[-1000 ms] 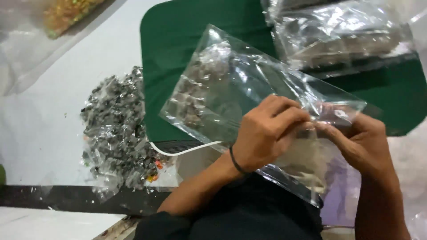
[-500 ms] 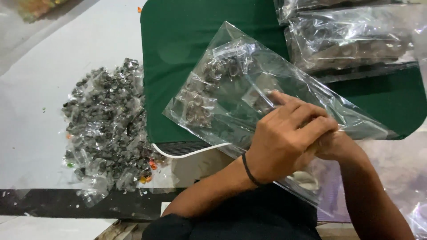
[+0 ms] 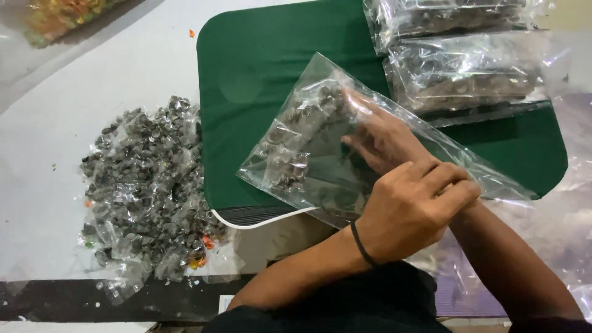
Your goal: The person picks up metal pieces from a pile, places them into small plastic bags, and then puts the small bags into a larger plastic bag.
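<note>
A clear plastic bag (image 3: 296,154) lies tilted over the green mat (image 3: 259,74), its closed end to the upper left and several small dark packets bunched inside it. My left hand (image 3: 413,216), with a black band on the wrist, is curled around the bag's mouth at the lower right. My right hand (image 3: 382,139) is deep inside the bag and shows through the plastic. Its fingers are stretched out toward the packets, and I cannot see anything held in them.
A heap of small dark packets (image 3: 148,185) lies on the white table left of the mat. Two filled clear bags (image 3: 462,74) are stacked at the mat's top right. A bag with orange-yellow contents (image 3: 61,12) sits top left. Loose plastic sheeting (image 3: 573,216) lies at the right.
My right hand has gone from the bag's mouth deep into the bag. My left hand has shifted right and down along the bag's opening.
</note>
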